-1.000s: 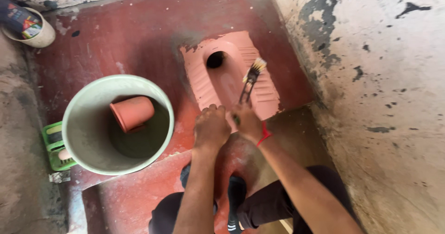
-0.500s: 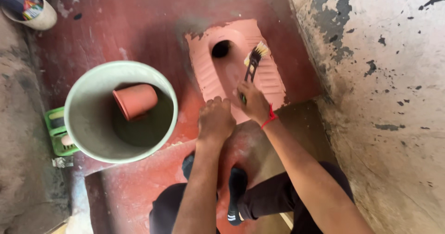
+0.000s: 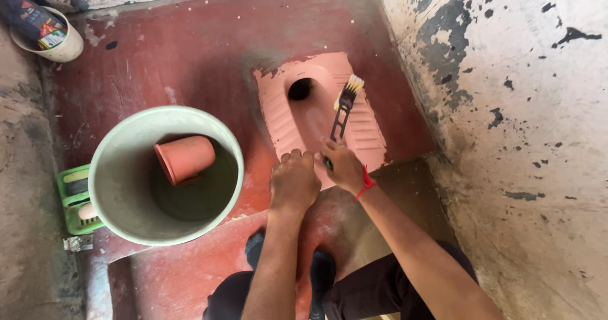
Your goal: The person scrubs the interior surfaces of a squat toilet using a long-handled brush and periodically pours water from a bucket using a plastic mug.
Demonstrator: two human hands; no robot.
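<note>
Gripping the brush [image 3: 342, 108] handle, right-hand fingers [image 3: 332, 152] sit below its bristles.

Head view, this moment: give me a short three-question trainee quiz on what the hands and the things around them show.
1. True or false: the right hand holds the brush by its dark handle, bristles resting on the pink squat pan.
2. Multiple choice: where is the terracotta cup? A) on the red floor B) inside the pale green bucket C) in the left hand
3. Short answer: what is around the right wrist?

Key
1. True.
2. B; it lies on its side inside the bucket.
3. A red thread.
</note>
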